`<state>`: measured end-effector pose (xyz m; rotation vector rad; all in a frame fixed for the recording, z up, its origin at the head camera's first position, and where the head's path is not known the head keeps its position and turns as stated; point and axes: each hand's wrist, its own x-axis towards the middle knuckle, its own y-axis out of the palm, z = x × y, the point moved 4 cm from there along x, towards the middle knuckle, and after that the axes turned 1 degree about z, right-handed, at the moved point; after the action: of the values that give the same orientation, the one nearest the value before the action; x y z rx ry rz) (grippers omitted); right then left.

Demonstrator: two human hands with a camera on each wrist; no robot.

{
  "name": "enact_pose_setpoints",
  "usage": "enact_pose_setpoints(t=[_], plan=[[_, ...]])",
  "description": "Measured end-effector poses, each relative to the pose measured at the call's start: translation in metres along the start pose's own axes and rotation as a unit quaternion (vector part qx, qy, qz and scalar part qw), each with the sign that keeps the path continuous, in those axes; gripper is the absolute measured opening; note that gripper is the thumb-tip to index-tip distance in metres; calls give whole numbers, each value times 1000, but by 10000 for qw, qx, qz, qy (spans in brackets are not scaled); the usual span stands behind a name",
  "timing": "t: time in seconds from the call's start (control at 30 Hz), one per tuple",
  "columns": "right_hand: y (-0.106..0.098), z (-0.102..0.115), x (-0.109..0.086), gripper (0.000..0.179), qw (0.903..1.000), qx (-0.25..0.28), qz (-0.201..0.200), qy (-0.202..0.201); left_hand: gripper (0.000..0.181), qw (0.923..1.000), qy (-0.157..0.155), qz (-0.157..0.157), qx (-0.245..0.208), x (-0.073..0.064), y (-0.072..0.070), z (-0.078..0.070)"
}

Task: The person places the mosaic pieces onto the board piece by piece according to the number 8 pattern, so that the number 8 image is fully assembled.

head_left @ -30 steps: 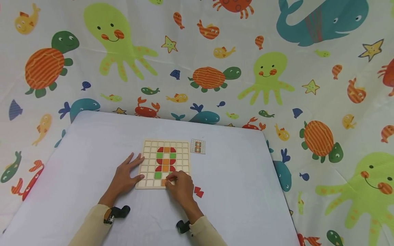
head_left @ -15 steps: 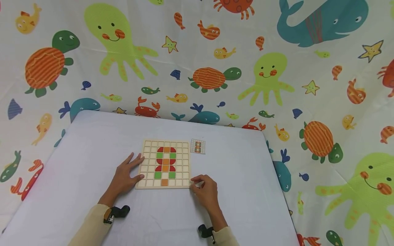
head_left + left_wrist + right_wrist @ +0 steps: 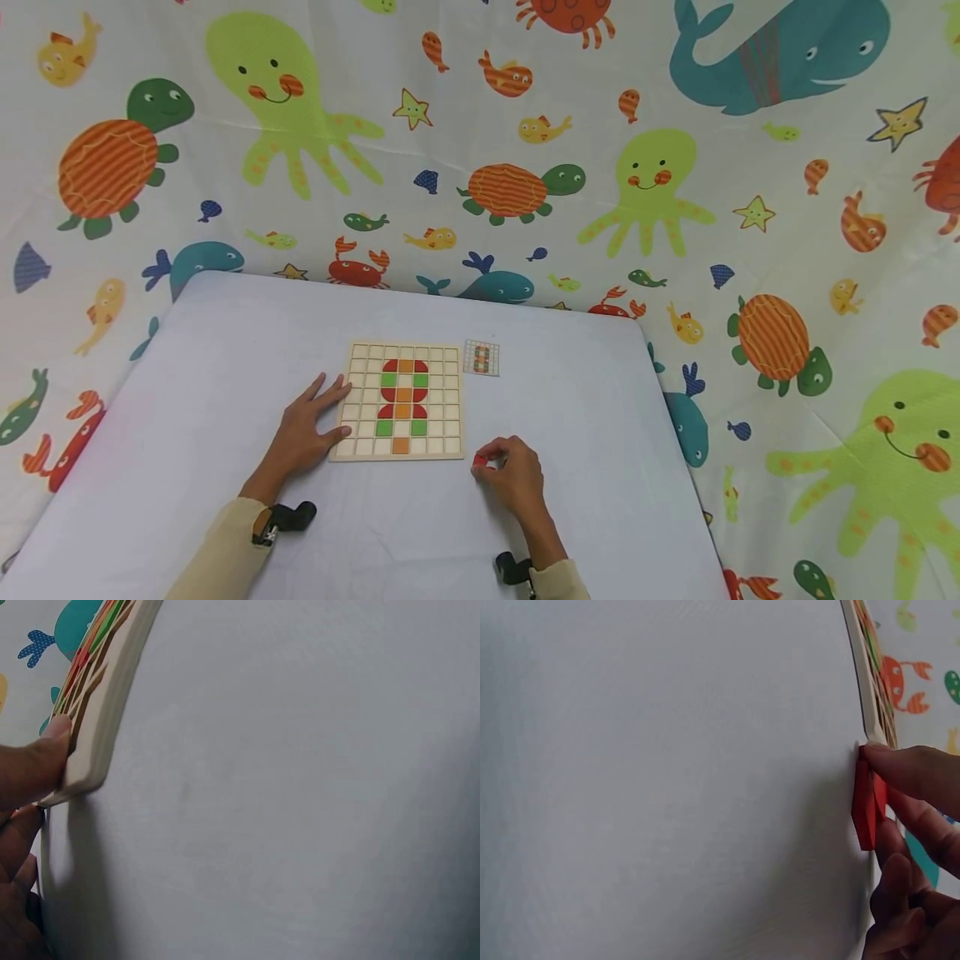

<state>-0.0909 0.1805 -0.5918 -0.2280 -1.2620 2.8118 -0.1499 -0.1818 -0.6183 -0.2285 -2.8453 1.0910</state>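
Observation:
A wooden grid board (image 3: 444, 392) lies on the table, partly filled with red rounded-corner tiles, orange squares and green squares (image 3: 384, 427). One orange tile (image 3: 401, 446) sits in its bottom row. My left hand (image 3: 303, 429) rests against the board's left edge, fingers spread, thumb on the rim near the lower corner. To the right of the board's lower corner, my right hand (image 3: 517, 475) pinches a small red tile (image 3: 864, 802) between thumb and fingertips, low over the table. The hand partly covers the red pieces in the head view.
A small pattern card (image 3: 482, 358) showing a coloured grid design lies beside the board's upper right corner. White cloth covers the table (image 3: 585, 392). Behind it hangs a curtain (image 3: 480, 100) printed with sea animals.
My right hand has left the board's bottom row, moved right and taken a red tile on the table. A second green square now shows at the lower right of the pattern. My left hand stays put.

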Motion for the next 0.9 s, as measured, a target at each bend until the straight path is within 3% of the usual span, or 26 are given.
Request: enact_pose_setpoints(t=[0.17,0.4,0.9], plan=[[1,0,2,26,9994,301,142,-31,78,10000,-56,23,-15,0,1,1],[3,9,5,14,9928,1095,380,-289,78,10000,-61,22,17,0,2,1],[45,76,14,7,9801,1781,458,-744,78,10000,-23,-8,22,0,0,2]])
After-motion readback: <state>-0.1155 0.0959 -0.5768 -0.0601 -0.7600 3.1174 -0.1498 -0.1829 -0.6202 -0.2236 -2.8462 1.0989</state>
